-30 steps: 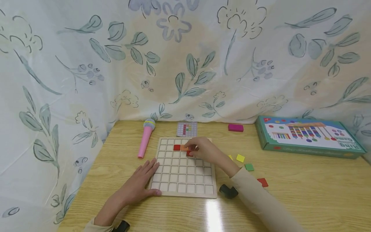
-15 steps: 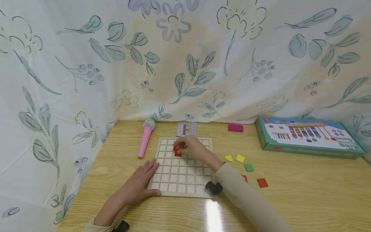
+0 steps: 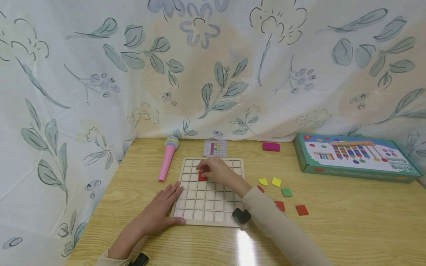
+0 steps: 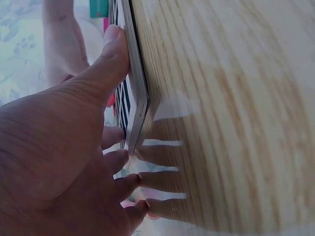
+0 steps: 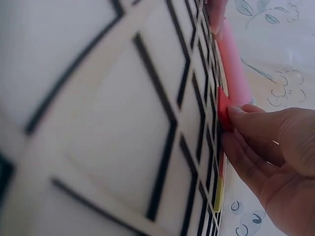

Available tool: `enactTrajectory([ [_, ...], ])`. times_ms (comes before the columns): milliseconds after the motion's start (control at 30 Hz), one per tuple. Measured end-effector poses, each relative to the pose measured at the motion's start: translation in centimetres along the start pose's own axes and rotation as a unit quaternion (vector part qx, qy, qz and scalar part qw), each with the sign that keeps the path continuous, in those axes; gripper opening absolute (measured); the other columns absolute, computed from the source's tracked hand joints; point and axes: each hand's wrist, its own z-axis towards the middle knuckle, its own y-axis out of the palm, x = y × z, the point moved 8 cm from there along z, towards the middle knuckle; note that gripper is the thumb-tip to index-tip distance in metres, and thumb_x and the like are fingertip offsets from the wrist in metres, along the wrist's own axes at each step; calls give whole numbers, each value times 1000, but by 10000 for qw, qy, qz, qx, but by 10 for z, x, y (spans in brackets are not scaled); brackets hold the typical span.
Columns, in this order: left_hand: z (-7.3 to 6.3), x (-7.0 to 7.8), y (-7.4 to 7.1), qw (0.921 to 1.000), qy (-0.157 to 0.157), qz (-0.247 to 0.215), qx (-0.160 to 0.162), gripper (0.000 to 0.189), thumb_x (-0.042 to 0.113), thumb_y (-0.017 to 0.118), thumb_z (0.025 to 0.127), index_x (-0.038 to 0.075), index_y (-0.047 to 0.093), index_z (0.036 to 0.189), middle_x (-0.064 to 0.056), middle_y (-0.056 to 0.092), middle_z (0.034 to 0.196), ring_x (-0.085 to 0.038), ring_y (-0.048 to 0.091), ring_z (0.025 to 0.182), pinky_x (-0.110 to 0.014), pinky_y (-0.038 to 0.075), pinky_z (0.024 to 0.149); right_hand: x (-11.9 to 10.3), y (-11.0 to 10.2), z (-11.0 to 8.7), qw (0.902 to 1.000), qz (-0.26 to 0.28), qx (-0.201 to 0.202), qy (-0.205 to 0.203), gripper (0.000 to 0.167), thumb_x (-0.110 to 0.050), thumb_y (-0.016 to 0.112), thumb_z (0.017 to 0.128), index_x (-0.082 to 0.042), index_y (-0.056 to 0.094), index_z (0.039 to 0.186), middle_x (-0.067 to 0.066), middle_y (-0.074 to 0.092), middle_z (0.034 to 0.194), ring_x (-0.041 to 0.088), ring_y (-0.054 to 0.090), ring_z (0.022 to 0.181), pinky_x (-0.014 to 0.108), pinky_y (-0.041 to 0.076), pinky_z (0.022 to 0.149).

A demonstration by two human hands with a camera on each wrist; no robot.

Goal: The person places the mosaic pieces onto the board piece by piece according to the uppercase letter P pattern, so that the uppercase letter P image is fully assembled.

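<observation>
A square wooden grid board (image 3: 200,204) lies on the table. My right hand (image 3: 217,171) is over its upper part and pinches a red square tile (image 3: 202,177) between thumb and fingers. In the right wrist view this red tile (image 5: 224,110) is tilted against the grid, and a yellowish tile (image 5: 218,194) lies farther along the board. The hand hides the cells behind it in the head view. My left hand (image 3: 162,207) rests at the board's near left corner, fingers spread along the left edge. Its thumb (image 4: 114,49) lies on the front edge.
Right of the board lie loose yellow (image 3: 276,181), green (image 3: 286,192) and red tiles (image 3: 302,210). A pink toy microphone (image 3: 168,159) lies to the left. Behind are a pattern card (image 3: 215,148), a magenta block (image 3: 271,147) and a game box (image 3: 357,157).
My right hand has moved left across the board with the red tile, then slightly farther left and down. Its sleeve uncovers more loose red tiles. My left hand stays in place.
</observation>
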Motion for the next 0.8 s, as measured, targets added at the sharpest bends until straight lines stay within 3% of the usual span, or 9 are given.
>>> enactTrajectory([
  [233, 0, 1, 2, 10000, -9, 4, -12, 96, 55, 70, 83, 1, 32, 152, -18, 24, 159, -43, 20, 145, -62, 20, 114, 1, 3, -3, 9999, -54, -108, -7, 20, 2, 71, 87, -4, 73, 106, 1, 69, 91, 10, 62, 83, 21, 52, 74],
  [400, 0, 1, 4, 9999, -51, -71, -54, 96, 55, 69, 83, 1, 31, 152, -18, 23, 160, -42, 18, 146, -61, 19, 115, -2, -10, -13, 9999, 72, -112, -25, 21, 0, 69, 89, -3, 72, 110, 3, 70, 96, 12, 63, 87, 25, 53, 77],
  [633, -1, -1, 6, 9998, -119, -146, -64, 96, 55, 69, 83, 3, 30, 153, -16, 22, 161, -41, 16, 147, -60, 17, 116, 1, -48, -46, 9999, -102, -4, -114, 24, -2, 69, 89, -1, 70, 113, 8, 70, 100, 15, 63, 90, 31, 56, 83],
  [800, -3, 0, 5, 9999, -93, -107, 5, 96, 54, 70, 83, 2, 31, 153, -17, 23, 160, -42, 17, 146, -61, 18, 116, 14, -66, -76, 9996, -228, -55, 149, 28, 2, 69, 88, -1, 69, 116, 7, 70, 101, 15, 63, 91, 31, 56, 83],
])
